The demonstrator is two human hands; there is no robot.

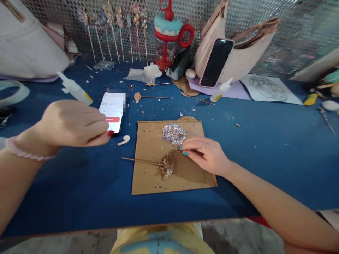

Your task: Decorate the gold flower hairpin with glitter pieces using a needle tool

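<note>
Over the right part of a cardboard sheet, my right hand pinches thin metal tweezers, tips pointing left. Just beyond the tips lies a pile of small shiny rhinestones. Nearer the front of the cardboard rests a brown ornament, partly covered with stones, its thin stick reaching past the left edge. My left hand is closed, fingers curled, beside a lit phone showing a timer. Whether that hand holds anything is hidden.
A white earbud lies left of the cardboard. Glue bottles stand or lean farther back. Stick ornaments, a red-lidded cup, a pink bag with a dark phone, and white tape surround the blue table.
</note>
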